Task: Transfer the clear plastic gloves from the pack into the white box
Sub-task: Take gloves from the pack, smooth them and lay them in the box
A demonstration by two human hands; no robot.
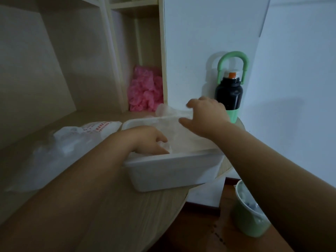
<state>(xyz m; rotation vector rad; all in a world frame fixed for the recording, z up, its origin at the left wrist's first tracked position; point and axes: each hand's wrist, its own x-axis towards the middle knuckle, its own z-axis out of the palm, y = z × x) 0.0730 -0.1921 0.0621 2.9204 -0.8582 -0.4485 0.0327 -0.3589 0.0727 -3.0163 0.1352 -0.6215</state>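
Tucking clear gloves (pixel 174 128) into white box (pixel 172 170) at frame centre | left hand (pixel 147 139) inside, fingers curled on film | right hand (pixel 205 115) over far rim, fingers spread, grip unclear | pack (pixel 72 142) lies left on table (pixel 127 206) | risk: box sits at table edge, a push may tip it; springy film may creep out.

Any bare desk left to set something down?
Two patches: the desk's near edge in front of the white box, and the back-left strip between the glove pack and the shelf unit. Crowded between the box and the bottle.
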